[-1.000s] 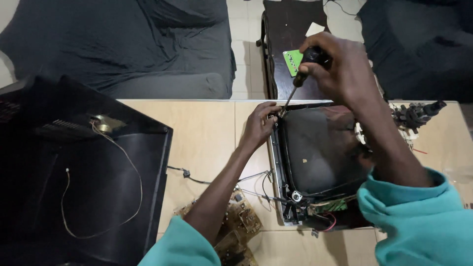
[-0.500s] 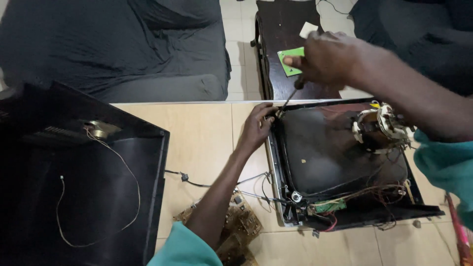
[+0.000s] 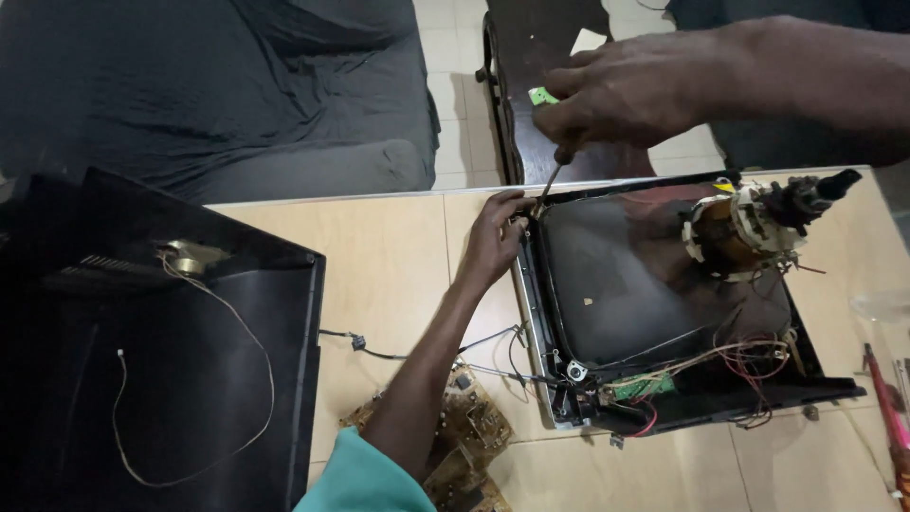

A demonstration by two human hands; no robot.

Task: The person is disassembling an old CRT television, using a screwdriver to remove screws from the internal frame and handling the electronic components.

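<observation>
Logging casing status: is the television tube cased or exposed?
Exposed: the picture tube lies face down, neck and wiring bare; the black back cover sits apart.

The surface is pale tan wood grain. The picture tube on it is dark grey, set in a black frame with a silvery edge. Red, white and black wires trail over it, near a small green board. The screwdriver has a black handle with a green patch. The brown circuit board shows yellowish tracks. The sleeve is teal. The back cover is black, crossed by a white wire.
</observation>
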